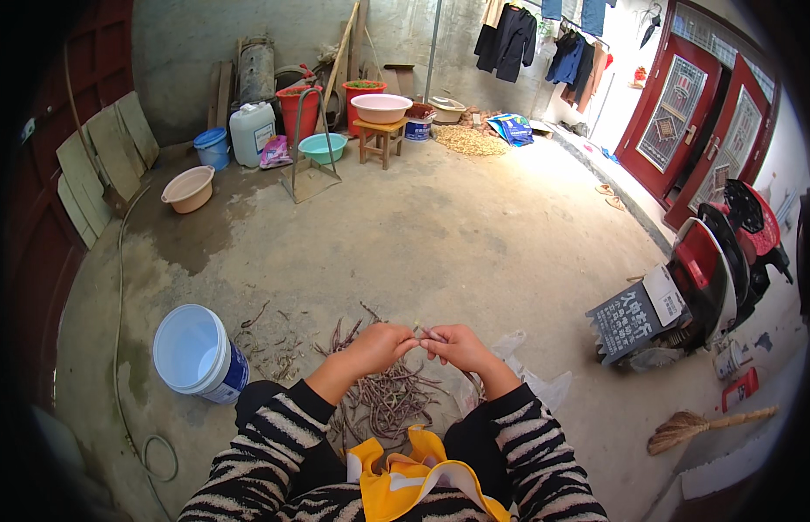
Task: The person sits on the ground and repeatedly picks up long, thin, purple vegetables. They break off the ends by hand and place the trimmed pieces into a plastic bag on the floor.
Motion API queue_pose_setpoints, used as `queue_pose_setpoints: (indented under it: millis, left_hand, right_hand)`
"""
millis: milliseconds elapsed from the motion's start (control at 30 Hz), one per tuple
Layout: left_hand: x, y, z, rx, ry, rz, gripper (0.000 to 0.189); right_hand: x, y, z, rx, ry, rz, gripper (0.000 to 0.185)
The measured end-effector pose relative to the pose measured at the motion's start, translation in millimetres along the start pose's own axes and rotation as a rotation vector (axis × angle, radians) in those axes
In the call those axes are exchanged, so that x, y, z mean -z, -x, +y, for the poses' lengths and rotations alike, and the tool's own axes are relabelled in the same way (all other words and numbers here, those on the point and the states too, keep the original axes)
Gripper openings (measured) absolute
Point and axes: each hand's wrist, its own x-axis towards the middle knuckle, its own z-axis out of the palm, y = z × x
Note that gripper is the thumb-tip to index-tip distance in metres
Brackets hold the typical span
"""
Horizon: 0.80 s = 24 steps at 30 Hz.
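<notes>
Fingertip to fingertip, my left hand [380,346] and my right hand [462,347] meet above a heap of purple long bean pods [395,398] on the concrete floor. A purplish pod runs through the fingers of my right hand, and its tail hangs below the palm. My left fingertips pinch at the pod's end; how much they hold is too small to tell. Loose pods and short scraps [281,355] lie left of the heap. An open white and blue plastic bucket [190,349] stands farther left. Clear plastic film [548,388] lies beside my right forearm.
A hose [119,313] runs along the left floor. Basins, including a pink one [382,104] on a wooden stool [380,134], red buckets [299,114] and a metal-framed dustpan [311,179] stand ahead. A scooter [702,274] and a straw broom [685,430] are at right.
</notes>
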Motion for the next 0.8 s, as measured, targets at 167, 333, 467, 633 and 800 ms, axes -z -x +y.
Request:
queue_pose_setpoints:
  millis: [167,333,467,633,800]
  left_hand:
    - [9.1,1.7,-4.1,-0.053,-0.012,-0.260,0.020]
    - [11.5,5.2,-6.0,-0.030,0.016,-0.420,0.021]
    - [10.1,5.6,-6.5,0.004,0.031,-0.438,0.021]
    - [6.6,6.2,-5.7,0.061,-0.051,-0.514,0.023]
    - [2.6,7.8,-7.5,0.111,-0.175,-0.576,0.027]
  right_hand:
    - [0.8,1.9,-3.6,-0.038,0.124,-0.123,0.019]
    - [0.1,1.3,-2.5,-0.037,0.172,-0.257,0.021]
    - [-0.6,0.2,-1.1,-0.054,0.186,-0.267,0.021]
    - [-1.8,2.2,-2.4,-0.024,0.178,-0.217,0.022]
    - [3.5,3.3,-3.2,-0.037,0.119,-0.154,0.024]
